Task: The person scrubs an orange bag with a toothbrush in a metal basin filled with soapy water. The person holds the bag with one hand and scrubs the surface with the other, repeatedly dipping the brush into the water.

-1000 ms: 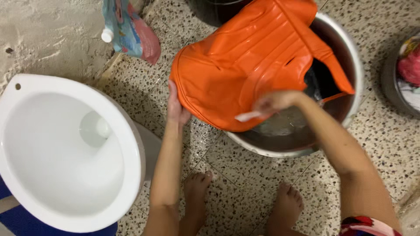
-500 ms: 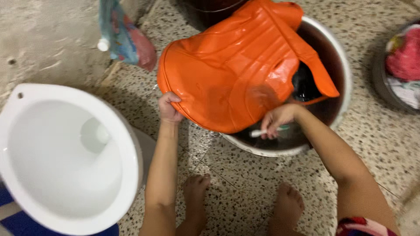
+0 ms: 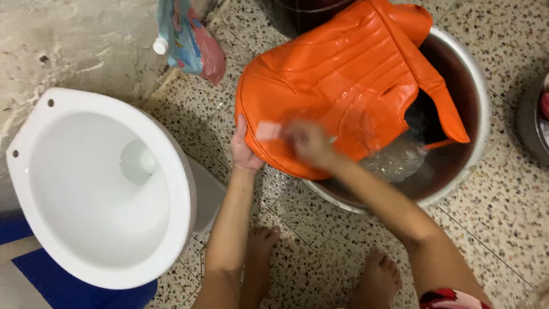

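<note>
From the head camera, the orange padded cover (image 3: 337,86) lies draped over the rim of the metal basin (image 3: 477,103), at one o'clock from the bare feet. The left hand (image 3: 245,150) cups its lower edge, fingers pressed together. The right hand (image 3: 309,143) is blurred on the cover, closed around a small pale brush (image 3: 269,130). The speckled floor (image 3: 320,252) is free only between basin and white toilet bowl (image 3: 68,171) at nine o'clock. A coloured pouch (image 3: 189,40) hangs at eleven.

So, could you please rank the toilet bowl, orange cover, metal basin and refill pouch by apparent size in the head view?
1. Toilet bowl and metal basin: alike, unranked; basin partly covered.
2. Orange cover.
3. Refill pouch.
</note>
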